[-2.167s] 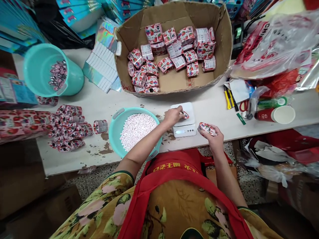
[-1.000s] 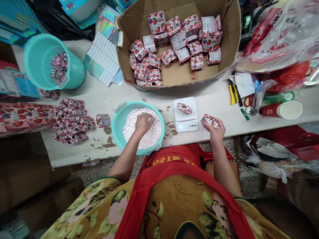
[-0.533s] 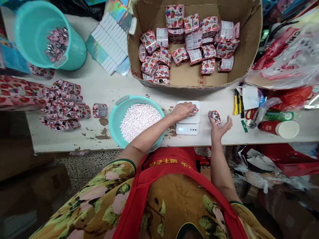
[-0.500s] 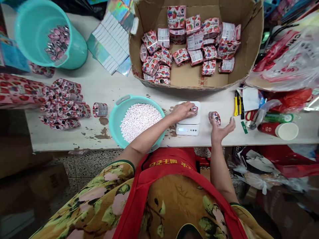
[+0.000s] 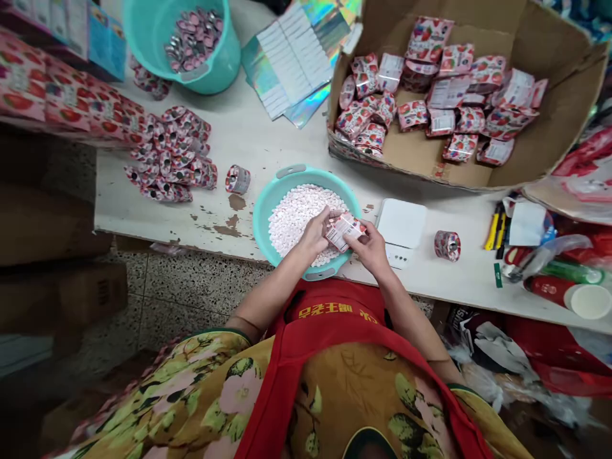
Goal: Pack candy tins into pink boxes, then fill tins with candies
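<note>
Both my hands meet over the near edge of a teal basin (image 5: 277, 194) full of small white-pink tablets (image 5: 296, 213). My left hand (image 5: 315, 231) and my right hand (image 5: 370, 250) together grip a small strawberry-print packet (image 5: 345, 231), fingers closed on its ends. Just right of them lies a white scale (image 5: 401, 226) with a bare platform. A small strawberry-print tin (image 5: 447, 245) stands on the table right of the scale, apart from both hands.
A cardboard box (image 5: 549, 153) at the back holds several filled packets. A pile of small tins (image 5: 167, 159) and one lone tin (image 5: 238, 179) lie left. A teal bucket (image 5: 224, 64) of lids stands far left. Pens, a cup and bags crowd the right.
My left hand left the scale, which is bare now, and my right hand let go of the tin. Both hands now grip a packet over the basin. The view swung left.
</note>
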### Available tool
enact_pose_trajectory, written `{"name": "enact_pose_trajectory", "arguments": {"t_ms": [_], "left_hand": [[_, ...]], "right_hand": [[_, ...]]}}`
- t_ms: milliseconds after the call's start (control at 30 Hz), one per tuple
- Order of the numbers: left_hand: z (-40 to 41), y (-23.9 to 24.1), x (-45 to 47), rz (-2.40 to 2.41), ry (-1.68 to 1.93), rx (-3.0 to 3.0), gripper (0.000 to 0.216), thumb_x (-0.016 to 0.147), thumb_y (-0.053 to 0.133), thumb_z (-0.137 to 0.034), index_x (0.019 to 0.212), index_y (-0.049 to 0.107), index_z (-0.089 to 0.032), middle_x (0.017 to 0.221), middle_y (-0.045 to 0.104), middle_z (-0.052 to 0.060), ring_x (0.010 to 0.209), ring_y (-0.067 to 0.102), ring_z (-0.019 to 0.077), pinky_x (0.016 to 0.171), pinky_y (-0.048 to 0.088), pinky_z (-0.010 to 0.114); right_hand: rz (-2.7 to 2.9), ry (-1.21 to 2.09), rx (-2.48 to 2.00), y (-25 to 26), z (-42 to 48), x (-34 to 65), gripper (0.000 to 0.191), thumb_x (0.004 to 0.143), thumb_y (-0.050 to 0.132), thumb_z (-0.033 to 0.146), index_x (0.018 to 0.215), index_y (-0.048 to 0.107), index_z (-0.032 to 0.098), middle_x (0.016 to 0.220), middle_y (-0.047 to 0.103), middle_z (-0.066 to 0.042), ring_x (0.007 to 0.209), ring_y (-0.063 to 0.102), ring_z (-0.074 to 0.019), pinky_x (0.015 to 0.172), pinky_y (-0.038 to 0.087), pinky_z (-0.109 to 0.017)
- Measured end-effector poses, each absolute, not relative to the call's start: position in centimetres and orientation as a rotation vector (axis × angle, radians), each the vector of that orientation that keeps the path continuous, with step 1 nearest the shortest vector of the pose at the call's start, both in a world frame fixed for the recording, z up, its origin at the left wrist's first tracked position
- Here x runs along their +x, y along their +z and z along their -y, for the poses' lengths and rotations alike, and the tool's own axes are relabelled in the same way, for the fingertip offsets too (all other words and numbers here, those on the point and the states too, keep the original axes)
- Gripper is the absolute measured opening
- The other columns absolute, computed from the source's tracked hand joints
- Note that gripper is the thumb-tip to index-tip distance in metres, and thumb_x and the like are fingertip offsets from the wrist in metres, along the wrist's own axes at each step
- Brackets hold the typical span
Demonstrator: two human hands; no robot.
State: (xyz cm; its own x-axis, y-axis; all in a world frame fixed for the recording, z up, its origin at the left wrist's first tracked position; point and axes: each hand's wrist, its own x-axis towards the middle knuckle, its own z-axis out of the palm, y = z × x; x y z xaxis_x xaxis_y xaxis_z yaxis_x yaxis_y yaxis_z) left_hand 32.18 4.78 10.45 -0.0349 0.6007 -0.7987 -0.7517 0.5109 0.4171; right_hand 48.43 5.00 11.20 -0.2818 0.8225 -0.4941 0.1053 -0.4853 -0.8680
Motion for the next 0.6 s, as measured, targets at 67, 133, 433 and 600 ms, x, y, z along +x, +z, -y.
{"name": "enact_pose_trajectory", "arguments": {"t_ms": [67, 133, 433, 600], "left_hand": [[-4.7, 9.8, 31.7, -1.134, 1.089, -0.249, 0.035, 0.096, 0.063, -0.046, 0.084, 0.066, -0.013, 0.077, 0.068, 0.005, 0.062, 0.064, 0.0147, 0.061, 0.053, 0.027], [-4.6, 10.0, 31.7, -1.087, 1.105, -0.293, 0.031, 0.094, 0.067, -0.043, 0.085, 0.065, -0.014, 0.074, 0.066, 0.003, 0.059, 0.063, 0.0147, 0.059, 0.052, 0.028], [-4.9, 13.4, 32.0, -1.036, 1.162, 0.043, 0.028, 0.073, 0.083, -0.018, 0.096, 0.067, -0.013, 0.081, 0.065, 0.0, 0.061, 0.057, 0.0065, 0.06, 0.044, 0.02], [-5.4, 11.1, 30.3, -1.514, 0.941, 0.617, 0.018, 0.091, 0.065, -0.034, 0.1, 0.069, -0.018, 0.082, 0.064, 0.004, 0.071, 0.06, 0.0155, 0.071, 0.048, 0.029]], "right_hand": [[1.173, 1.82, -1.45, 10.6, -4.8, 48.3, 0.07, 0.062, 0.087, 0.054, 0.119, 0.059, 0.022, 0.106, 0.072, -0.004, 0.085, 0.069, -0.02, 0.083, 0.06, -0.036], [1.195, 1.813, -1.419, 10.3, -4.7, 48.5, 0.069, 0.061, 0.089, 0.05, 0.117, 0.059, 0.023, 0.107, 0.072, -0.004, 0.09, 0.069, -0.0198, 0.088, 0.059, -0.035], [1.442, 1.773, -1.371, 11.6, -4.8, 50.5, 0.056, 0.058, 0.094, 0.047, 0.102, 0.071, 0.022, 0.093, 0.074, -0.001, 0.085, 0.066, -0.0197, 0.081, 0.055, -0.032], [1.369, 1.529, -1.535, 11.3, -5.4, 54.8, 0.058, 0.056, 0.094, 0.047, 0.101, 0.069, 0.021, 0.093, 0.073, -0.001, 0.083, 0.065, -0.02, 0.081, 0.053, -0.033]]}}
